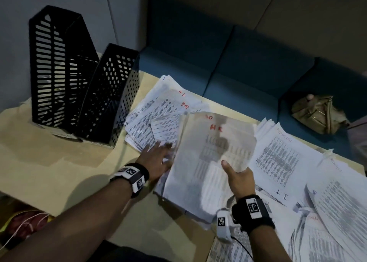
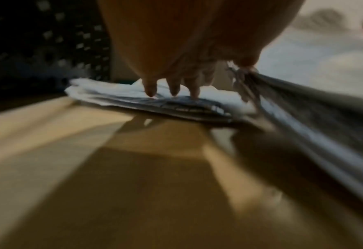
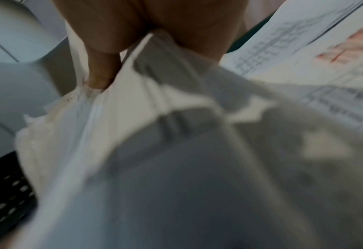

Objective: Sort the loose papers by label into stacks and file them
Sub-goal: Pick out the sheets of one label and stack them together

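Observation:
My right hand grips a thick stack of papers marked "HR" in red, thumb on top, its near edge raised off the table. The right wrist view shows the thumb pressed on the blurred stack. My left hand lies with straight fingers on the edge of a flat pile of HR papers beside that stack. In the left wrist view the fingertips press the flat pile, and the held stack slopes up on the right.
Two black perforated file holders stand at the table's back left. A pile marked "ADMIN", a sheet marked "IT" and more papers cover the right. A blue sofa with a tan bag sits behind.

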Motion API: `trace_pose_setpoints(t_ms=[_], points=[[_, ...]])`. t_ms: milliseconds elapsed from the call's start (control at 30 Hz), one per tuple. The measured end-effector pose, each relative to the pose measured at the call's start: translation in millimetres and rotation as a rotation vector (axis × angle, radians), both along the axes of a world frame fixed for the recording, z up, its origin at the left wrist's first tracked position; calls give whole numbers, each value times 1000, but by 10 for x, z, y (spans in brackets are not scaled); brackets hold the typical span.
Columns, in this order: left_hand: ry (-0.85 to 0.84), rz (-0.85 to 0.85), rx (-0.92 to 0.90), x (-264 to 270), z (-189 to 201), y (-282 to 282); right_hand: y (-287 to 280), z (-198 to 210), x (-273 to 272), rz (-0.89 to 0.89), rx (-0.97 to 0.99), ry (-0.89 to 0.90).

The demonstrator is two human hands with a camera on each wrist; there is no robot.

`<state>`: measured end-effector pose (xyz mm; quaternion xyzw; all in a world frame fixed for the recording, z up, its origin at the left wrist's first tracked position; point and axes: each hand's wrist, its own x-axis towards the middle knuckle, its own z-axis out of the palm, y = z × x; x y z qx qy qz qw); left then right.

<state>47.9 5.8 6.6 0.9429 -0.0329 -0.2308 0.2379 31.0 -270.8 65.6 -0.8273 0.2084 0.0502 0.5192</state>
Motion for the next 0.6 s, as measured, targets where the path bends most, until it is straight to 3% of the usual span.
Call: trace_pose_setpoints(t_ms=[67, 133, 233, 333, 400, 500, 600], points=[[8, -139, 177, -48, -68, -10, -222, -11, 17, -66, -50, 4], [-55, -127, 167, -110, -91, -82, -404, -3, -3, -134, -63, 11], [-78, 85, 27, -128, -87, -119, -512, 2, -113, -156, -61, -22], [-187, 315, 90, 8, -117, 14, -491, -61, -213, -144, -29, -4], [-133, 451, 135, 133, -113, 165, -457, -100, -241, -142, 7, -9], [6, 493, 165, 263, -101, 333, -416, -144, -246, -122, 27, -10], [-1, 436, 216, 309, -91, 380, -351, -146, -223, -107, 41, 10]])
